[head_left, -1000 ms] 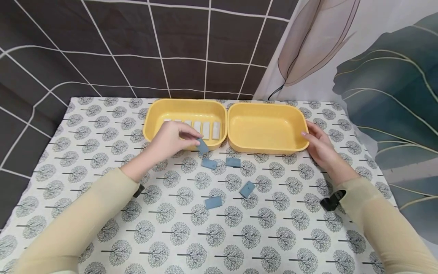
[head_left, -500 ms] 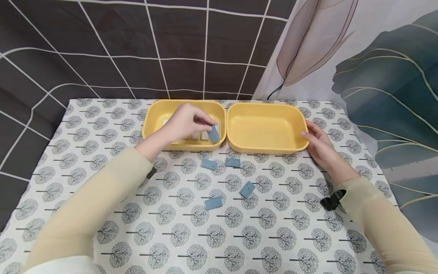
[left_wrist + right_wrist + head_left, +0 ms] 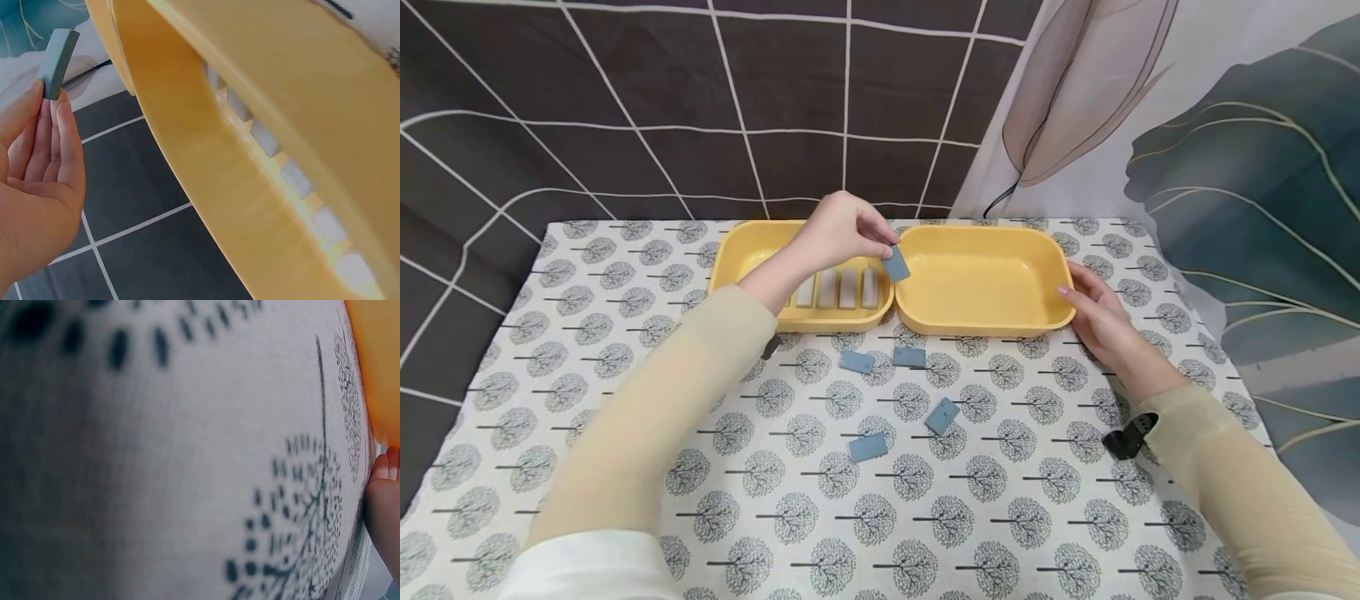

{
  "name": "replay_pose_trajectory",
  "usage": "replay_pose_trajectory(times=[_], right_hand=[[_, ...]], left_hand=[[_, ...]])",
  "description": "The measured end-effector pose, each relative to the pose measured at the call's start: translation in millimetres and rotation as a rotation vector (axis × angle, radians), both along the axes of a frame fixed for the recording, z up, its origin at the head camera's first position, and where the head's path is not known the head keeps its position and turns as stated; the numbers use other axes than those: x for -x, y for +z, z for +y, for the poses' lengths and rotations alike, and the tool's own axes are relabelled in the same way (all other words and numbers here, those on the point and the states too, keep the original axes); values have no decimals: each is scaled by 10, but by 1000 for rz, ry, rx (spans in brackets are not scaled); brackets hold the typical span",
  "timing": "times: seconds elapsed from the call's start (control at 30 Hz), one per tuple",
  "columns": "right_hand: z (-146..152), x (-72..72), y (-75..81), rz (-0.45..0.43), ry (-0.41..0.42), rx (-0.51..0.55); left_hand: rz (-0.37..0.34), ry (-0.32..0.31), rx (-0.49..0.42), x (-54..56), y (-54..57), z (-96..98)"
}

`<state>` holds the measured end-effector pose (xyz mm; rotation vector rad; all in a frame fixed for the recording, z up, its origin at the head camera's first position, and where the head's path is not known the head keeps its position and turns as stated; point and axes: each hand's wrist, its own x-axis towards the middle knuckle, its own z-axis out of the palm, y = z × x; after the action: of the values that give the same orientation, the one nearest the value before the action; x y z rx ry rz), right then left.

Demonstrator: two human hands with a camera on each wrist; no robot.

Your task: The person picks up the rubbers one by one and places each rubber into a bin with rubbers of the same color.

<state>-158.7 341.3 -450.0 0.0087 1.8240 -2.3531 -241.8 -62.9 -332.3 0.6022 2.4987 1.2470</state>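
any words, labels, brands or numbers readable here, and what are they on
No readable text in any view.
Blue blocks on the cloth: dark specks on some, too small to make out.
Black device at the right wrist: any marks are too small to read.
Yellow bins: no text visible.
Cloth: printed trees, no letters visible.

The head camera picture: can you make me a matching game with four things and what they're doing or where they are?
Things:
1. Left hand
2. White blocks
3. Right hand
4. Four blue blocks

Matches:
A. Lying on the tree-print cloth
B. Holding the rim of the right yellow tray
C. Pinching a single blue block
D. Lined up inside the left yellow tray

Right pairs: 1-C, 2-D, 3-B, 4-A
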Motion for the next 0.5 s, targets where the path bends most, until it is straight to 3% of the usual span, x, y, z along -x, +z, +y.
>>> replay_pose_trajectory(times=[0.23, 0.5], right_hand=[[-7, -6, 10, -5, 0, -14], [-18, -21, 16, 6, -5, -6]], left_hand=[[58, -56, 25, 162, -89, 173], [70, -109, 66, 245, -182, 360]])
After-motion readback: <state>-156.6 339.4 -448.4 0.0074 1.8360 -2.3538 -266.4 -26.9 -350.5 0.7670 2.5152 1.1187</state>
